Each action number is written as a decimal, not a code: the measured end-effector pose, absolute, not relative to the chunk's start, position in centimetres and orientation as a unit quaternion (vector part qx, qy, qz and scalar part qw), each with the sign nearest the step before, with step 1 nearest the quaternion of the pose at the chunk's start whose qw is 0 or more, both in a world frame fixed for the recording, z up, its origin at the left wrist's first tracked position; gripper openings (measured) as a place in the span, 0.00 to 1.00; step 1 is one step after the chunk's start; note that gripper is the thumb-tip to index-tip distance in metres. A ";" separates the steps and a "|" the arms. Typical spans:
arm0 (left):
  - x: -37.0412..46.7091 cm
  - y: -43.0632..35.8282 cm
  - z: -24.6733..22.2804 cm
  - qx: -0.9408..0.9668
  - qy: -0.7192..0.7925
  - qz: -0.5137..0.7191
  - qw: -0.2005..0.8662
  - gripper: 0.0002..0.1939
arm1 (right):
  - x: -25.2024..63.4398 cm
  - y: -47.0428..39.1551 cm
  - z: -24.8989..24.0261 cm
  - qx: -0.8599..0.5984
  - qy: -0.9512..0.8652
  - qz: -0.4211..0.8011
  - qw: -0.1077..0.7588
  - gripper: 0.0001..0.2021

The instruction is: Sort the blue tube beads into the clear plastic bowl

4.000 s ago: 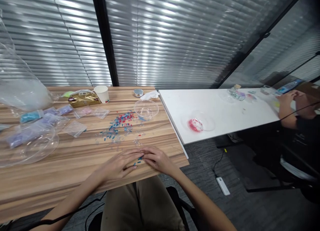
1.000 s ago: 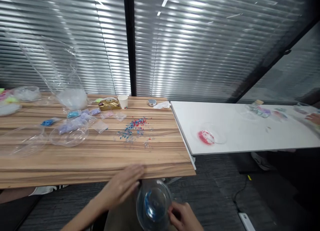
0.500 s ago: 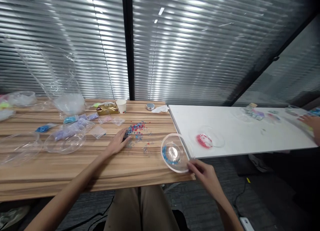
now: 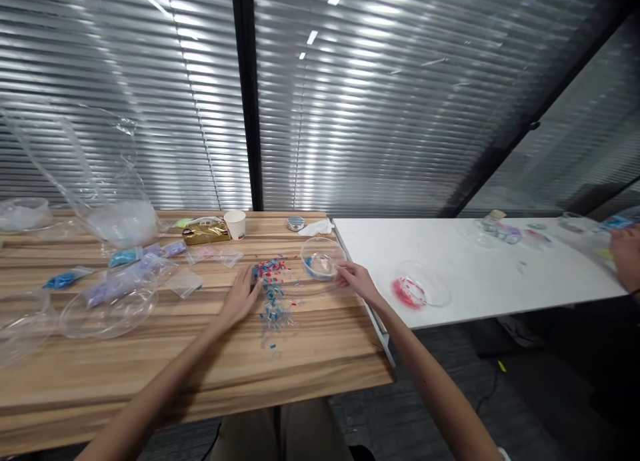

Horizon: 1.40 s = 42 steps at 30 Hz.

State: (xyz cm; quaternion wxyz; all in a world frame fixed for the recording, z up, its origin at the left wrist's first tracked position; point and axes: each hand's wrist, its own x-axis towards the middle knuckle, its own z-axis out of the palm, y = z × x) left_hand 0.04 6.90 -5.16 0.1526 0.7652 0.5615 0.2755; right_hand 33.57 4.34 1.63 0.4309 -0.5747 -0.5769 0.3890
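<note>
— Where are our edges?
— Our left hand [image 4: 241,296] meets the left side of the blue and red tube beads [image 4: 273,294], well back from the front edge of the wooden table [image 4: 320,354]. Our right forearm slants in over the seam where the white table [image 4: 380,241] begins.
— How do we grip?
— Our left fingers lie flat, thumb apart; whether beads are under them, we cannot tell. With our right hand [image 4: 355,278] we pinch the right rim of a clear plastic bowl [image 4: 330,254]. Whether its base touches the wood, we cannot tell.
— And the beads?
— They spread in a strip between our hands, reds mostly at the back, a few strays toward us. Some blue ones sit in the bowl.
— What room have we?
— Wood grain shows from the strays to the front edge, and rightward to the seam. On our left come small zip bags [image 4: 183,283] and a wide clear dish [image 4: 141,308]; behind, a gold tissue pack [image 4: 205,232], a paper cup [image 4: 235,225] and a crumpled tissue [image 4: 316,228].
— Beyond that?
— Red beads [image 4: 407,292] on the white table, a co-worker's hand [image 4: 627,251] far right, slatted blinds [image 4: 315,128] behind, dark carpet [image 4: 430,368] below.
</note>
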 end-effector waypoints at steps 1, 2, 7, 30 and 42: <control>-0.3 8.6 -5.0 0.772 0.555 0.268 0.157 0.35 | 33.5 3.9 1.8 -0.582 -0.581 0.369 0.434 0.24; -0.4 10.2 -4.8 0.778 0.548 0.262 0.160 0.36 | 33.3 3.1 1.8 -0.592 -0.583 0.342 0.438 0.25; 1.1 16.8 -3.8 0.814 0.492 0.237 0.197 0.37 | 29.8 -4.3 -0.5 -0.643 -0.634 0.167 0.394 0.27; 2.9 14.6 0.0 0.850 0.293 0.170 0.404 0.26 | 14.0 0.3 -2.7 -0.703 -0.647 0.139 0.262 0.43; 7.0 3.1 -5.1 0.654 0.590 0.407 0.242 0.29 | 18.1 7.2 -2.1 -0.444 -0.817 0.246 0.274 0.24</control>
